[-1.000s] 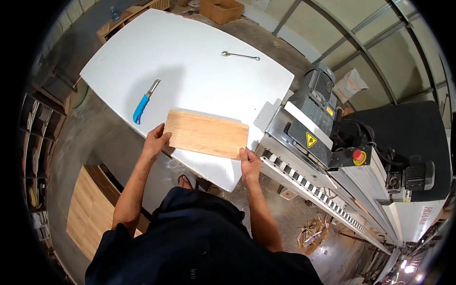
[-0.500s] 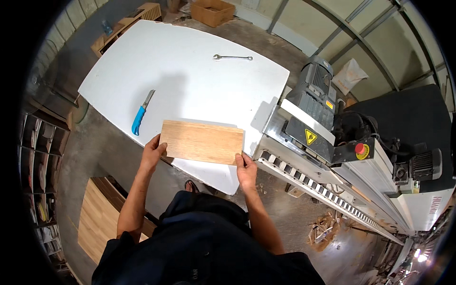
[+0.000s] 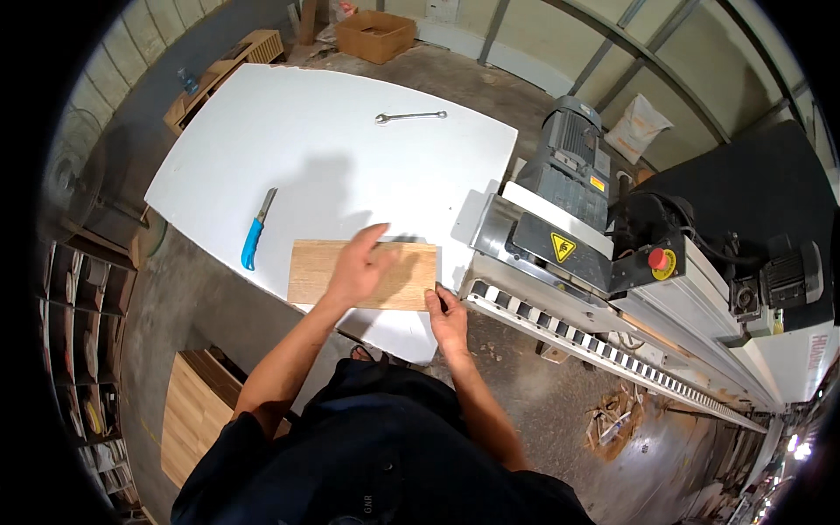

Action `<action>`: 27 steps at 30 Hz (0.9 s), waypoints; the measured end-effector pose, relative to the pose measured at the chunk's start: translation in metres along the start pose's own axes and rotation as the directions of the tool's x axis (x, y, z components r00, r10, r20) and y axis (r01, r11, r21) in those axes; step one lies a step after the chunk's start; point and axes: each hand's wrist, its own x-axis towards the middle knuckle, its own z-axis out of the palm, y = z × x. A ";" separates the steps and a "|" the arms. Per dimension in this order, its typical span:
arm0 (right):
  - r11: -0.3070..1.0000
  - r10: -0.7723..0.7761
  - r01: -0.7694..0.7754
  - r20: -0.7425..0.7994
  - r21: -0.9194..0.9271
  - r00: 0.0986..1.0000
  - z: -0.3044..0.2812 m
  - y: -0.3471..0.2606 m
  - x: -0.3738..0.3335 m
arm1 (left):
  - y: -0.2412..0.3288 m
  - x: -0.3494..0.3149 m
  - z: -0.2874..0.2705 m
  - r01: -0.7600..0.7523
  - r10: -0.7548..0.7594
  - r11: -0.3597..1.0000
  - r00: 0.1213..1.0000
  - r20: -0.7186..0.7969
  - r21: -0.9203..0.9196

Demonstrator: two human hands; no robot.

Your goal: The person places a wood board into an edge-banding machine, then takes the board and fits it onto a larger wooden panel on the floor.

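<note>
Over the near part of the white counter, the wooden board lies below the spread left fingers, contact not determinable, its near right corner pinched by the right fingers. Judged stiff, fairly light and not slippery, it is best held by both short ends. Finish: pale tan, rectangular, grain running lengthwise.

floor grey; wall pale, metal-ribbed; shelving far left; lights lower right

Matt grained wood board, smooth white tabletop, shiny metal wrench, blue plastic knife handle, cardboard box
</note>
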 end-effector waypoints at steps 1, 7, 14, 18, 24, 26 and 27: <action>0.999 0.044 -0.043 -0.009 0.014 0.999 -0.001 0.001 0.002 | 0.014 0.009 0.015 -0.013 0.013 1.000 1.000 0.014 -0.009; 0.999 0.004 -0.006 0.042 0.050 0.999 -0.008 0.000 0.005 | 0.047 0.042 0.087 0.043 -0.048 0.999 0.956 0.291 0.022; 0.999 0.002 0.000 -0.041 0.053 0.999 -0.028 0.001 -0.018 | 0.059 0.056 0.140 0.116 -0.069 0.991 0.873 0.483 -0.068; 0.981 0.151 -0.147 -0.028 0.126 0.988 -0.053 0.018 -0.037 | 0.076 0.050 0.163 0.126 -0.058 0.987 0.856 0.513 -0.099; 0.932 0.196 -0.136 -0.151 0.336 0.969 -0.071 0.013 -0.059 | 0.064 0.051 0.182 0.070 -0.024 0.994 0.891 0.453 -0.086; 0.916 0.189 -0.105 -0.186 0.388 0.964 -0.075 0.005 -0.067 | 0.064 0.053 0.180 0.060 -0.071 0.997 0.933 0.352 0.042; 0.905 0.199 -0.102 -0.199 0.413 0.960 -0.078 0.003 -0.071 | 0.065 0.052 0.181 0.079 -0.088 0.996 0.944 0.317 0.042</action>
